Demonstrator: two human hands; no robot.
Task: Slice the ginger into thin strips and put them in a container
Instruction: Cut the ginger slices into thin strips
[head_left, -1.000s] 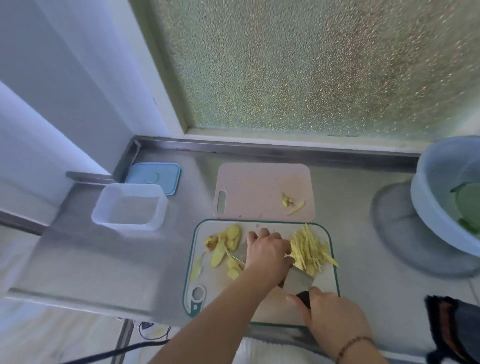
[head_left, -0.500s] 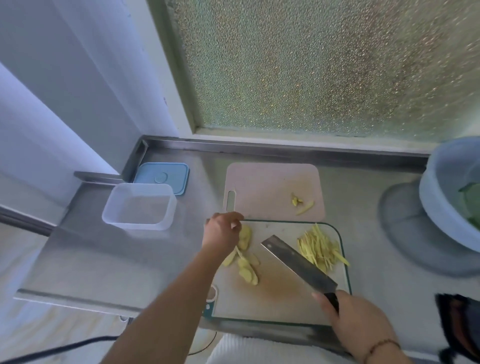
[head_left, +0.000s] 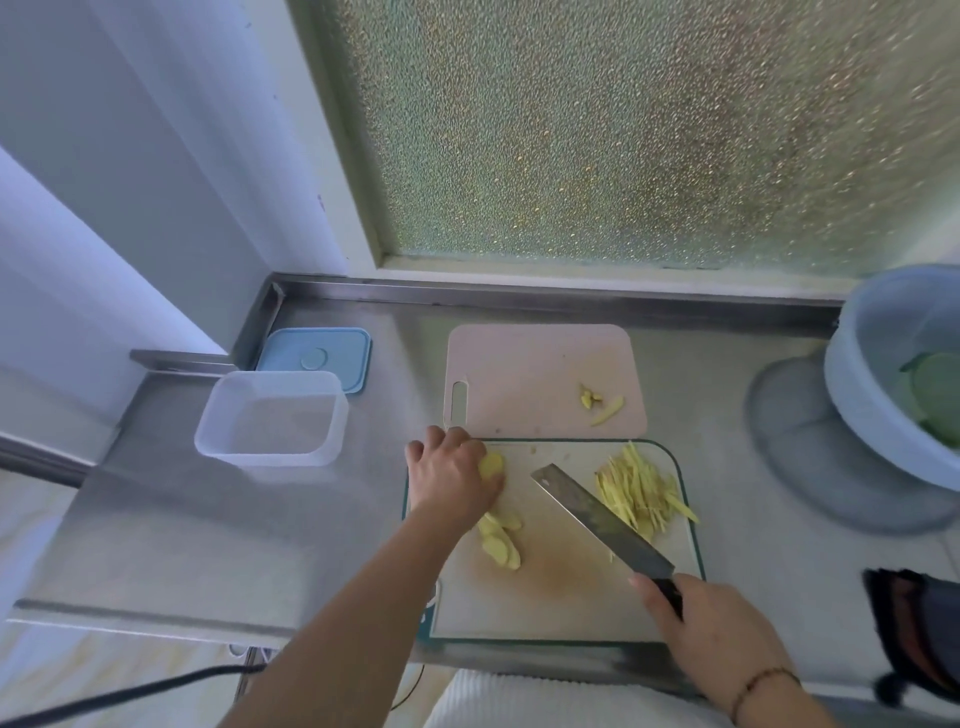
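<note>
A person works at a steel bench (head_left: 171, 530) below a frosted window (head_left: 623, 130). At lower centre of the frame lies a green-edged cutting board (head_left: 571, 618). The left hand (head_left: 452, 475) rests at the board's upper left corner, fingers curled over a piece of ginger (head_left: 491, 464); whether it grips or only presses the piece cannot be told. Just below that hand lie several flat ginger slices (head_left: 500, 540). The right hand (head_left: 711, 629), at lower right, is closed around the dark handle of a cleaver (head_left: 597, 514), whose blade slants across the board toward its upper middle. A heap of thin ginger strips (head_left: 641, 488) sits on the board's upper right part, beside the blade. Behind it, touching the far edge, lies a pink cutting board (head_left: 524, 374) with a few ginger scraps (head_left: 600, 402). At centre left an uncovered clear container (head_left: 270, 418) stands on the bench, its blue lid (head_left: 317, 356) flat just behind it. A pale blue bowl (head_left: 883, 374) sits at the right edge.
</note>
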